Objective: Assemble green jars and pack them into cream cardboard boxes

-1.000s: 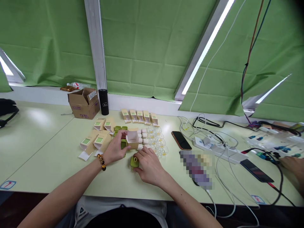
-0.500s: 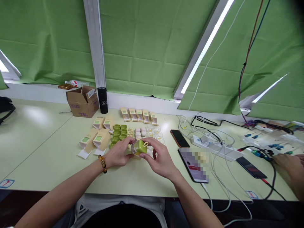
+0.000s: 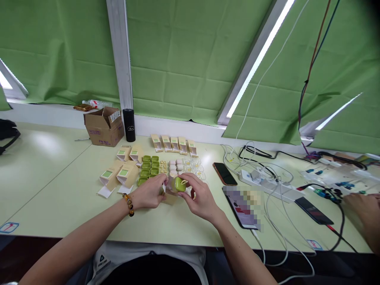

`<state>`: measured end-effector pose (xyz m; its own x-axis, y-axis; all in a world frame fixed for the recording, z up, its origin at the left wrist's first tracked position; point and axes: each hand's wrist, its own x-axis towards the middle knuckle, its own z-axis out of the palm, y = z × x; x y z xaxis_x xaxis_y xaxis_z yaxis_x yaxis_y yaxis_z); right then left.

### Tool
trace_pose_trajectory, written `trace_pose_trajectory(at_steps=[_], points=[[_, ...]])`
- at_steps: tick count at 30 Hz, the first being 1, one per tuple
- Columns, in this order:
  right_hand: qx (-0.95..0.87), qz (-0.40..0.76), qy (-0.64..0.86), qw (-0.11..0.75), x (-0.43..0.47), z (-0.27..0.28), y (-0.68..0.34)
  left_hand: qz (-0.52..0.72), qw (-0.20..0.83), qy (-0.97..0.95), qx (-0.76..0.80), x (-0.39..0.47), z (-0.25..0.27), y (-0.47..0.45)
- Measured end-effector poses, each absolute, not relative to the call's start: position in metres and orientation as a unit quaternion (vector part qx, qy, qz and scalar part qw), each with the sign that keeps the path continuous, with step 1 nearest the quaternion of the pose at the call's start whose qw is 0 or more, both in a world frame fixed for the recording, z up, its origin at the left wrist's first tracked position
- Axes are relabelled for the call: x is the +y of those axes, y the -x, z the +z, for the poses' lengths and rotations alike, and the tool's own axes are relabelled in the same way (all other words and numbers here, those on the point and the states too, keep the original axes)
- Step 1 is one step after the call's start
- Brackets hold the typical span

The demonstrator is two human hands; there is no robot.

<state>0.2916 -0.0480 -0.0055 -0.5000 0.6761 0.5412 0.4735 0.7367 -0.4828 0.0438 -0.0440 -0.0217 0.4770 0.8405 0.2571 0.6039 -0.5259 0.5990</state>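
The left hand (image 3: 151, 192) pinches a beige cardboard box (image 3: 170, 198), the right hand (image 3: 198, 194) pinching a green-capped clear plastic container (image 3: 179, 184) above the box.

- bare worktop (image 3: 50, 190) spreads wide to the left of four cartons (image 3: 129, 173); a hand could pass freely there.
- a free strip runs along the near edge, below the left hand (image 3: 151, 192) and right hand (image 3: 199, 196), which close off the middle around a small box (image 3: 170, 199).
- straight ahead, green cups (image 3: 145, 173), white pieces (image 3: 172, 168) and clear pieces (image 3: 193, 163) block the way in tight rows.
- a slim lane separates the clear pieces from the dark phone (image 3: 225, 174).
- farther right, the power strip (image 3: 271, 188) and looped cables (image 3: 255, 151) obstruct.
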Motion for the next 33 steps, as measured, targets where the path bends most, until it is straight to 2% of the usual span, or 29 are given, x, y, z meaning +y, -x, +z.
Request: trace_pose_trajectory(at_steps=[7, 11, 18, 25, 33], points=[[-0.880, 0.045, 0.375, 0.288, -0.059, -0.006, -0.279, 0.267, 0.209, -0.843, 0.417, -0.042, -0.024, -0.041], [-0.887, 0.044, 0.374, 0.266, -0.061, -0.008, -0.273, 0.287, 0.215, -0.835, 0.418, -0.041, -0.027, -0.040], [-0.889, 0.041, 0.366, 0.272, -0.057, -0.017, -0.265, 0.237, 0.227, -0.832, 0.447, -0.044, -0.022, -0.041], [-0.870, -0.001, 0.376, 0.318, -0.047, -0.029, -0.255, 0.230, 0.212, -0.833, 0.456, -0.043, -0.023, -0.041], [-0.857, 0.038, 0.385, 0.339, -0.045, -0.033, -0.253, 0.233, 0.210, -0.840, 0.443, -0.042, -0.026, -0.041]])
